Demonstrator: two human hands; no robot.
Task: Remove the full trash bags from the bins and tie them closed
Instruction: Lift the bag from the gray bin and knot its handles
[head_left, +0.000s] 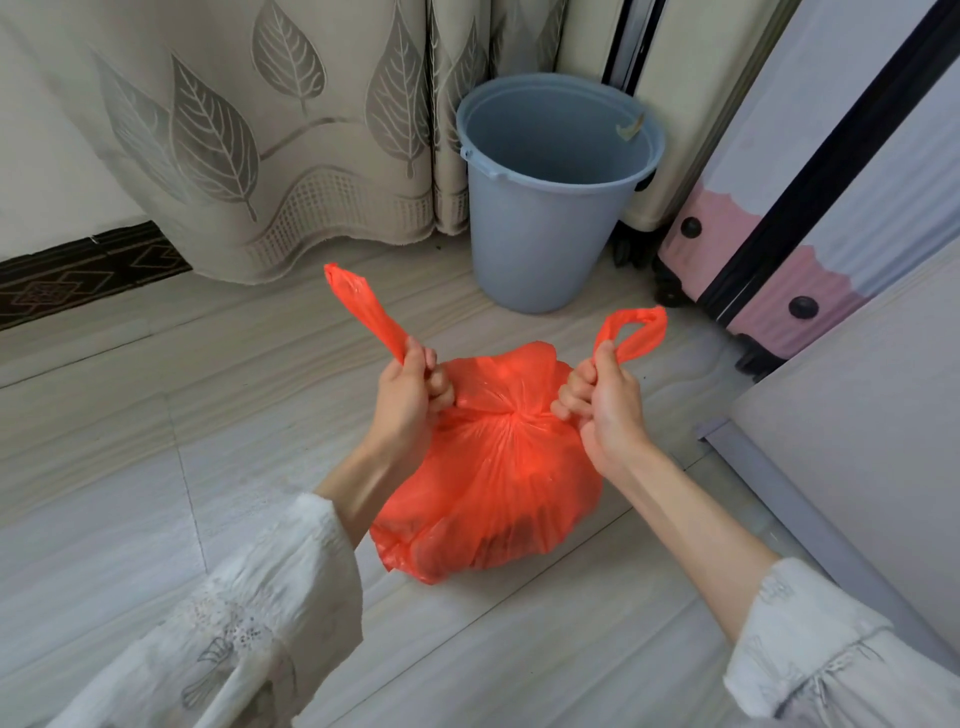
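Note:
A full orange trash bag (498, 483) sits on the pale floor in front of me. Its top is gathered into a tight knot (519, 415) between my hands. My left hand (410, 395) grips the left handle strip (363, 306), which sticks up and to the left. My right hand (602, 400) grips the right handle loop (636, 332), which sticks up to the right. Both handles are pulled apart from the knot. Behind the bag stands a grey-blue plastic bin (550, 218) with no bag in it, only a small scrap on its inner wall.
A beige leaf-patterned curtain (260, 130) hangs at the back left. A pink and white suitcase (779, 223) stands right of the bin, another cream suitcase (691, 104) behind it. A grey cabinet side (857, 415) blocks the right.

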